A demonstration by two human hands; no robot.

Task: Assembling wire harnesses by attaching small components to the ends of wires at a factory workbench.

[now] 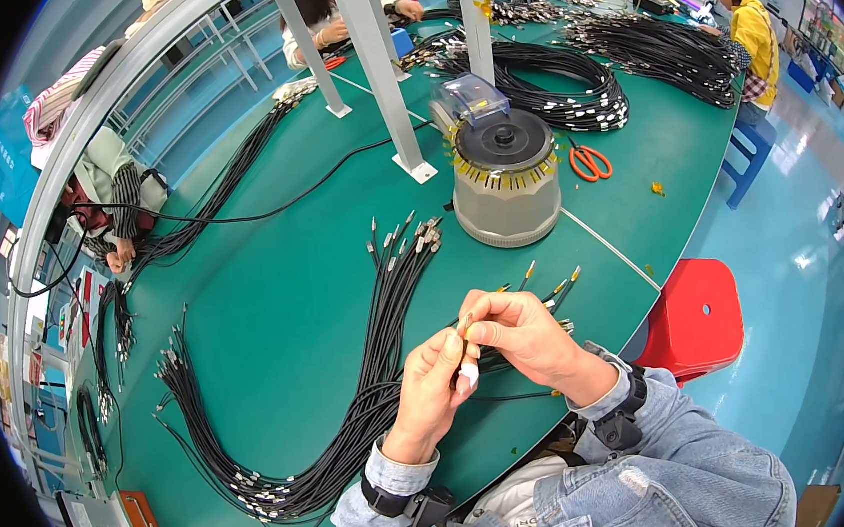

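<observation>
My left hand (427,389) pinches a thin black cable end (467,348) upright in front of me, above the near edge of the green table (280,366). From the right, the fingertips of my right hand (529,339) close on the top of the same end, where a bit of yellowish wrap shows. Fingers cover most of it. Beside my hands, several black cables (564,299) with yellow-wrapped ends poke out. A large bundle of black cables (355,420) curves across the table to my left, with white labels and metal tips.
A round grey tape dispenser (506,196) edged with yellow tape strips stands beyond my hands. Orange-handled scissors (590,161) lie to its right. Metal posts (381,76) rise behind it. A red stool (698,320) stands at right. Coiled cables (567,90) and other people (752,44) are farther off.
</observation>
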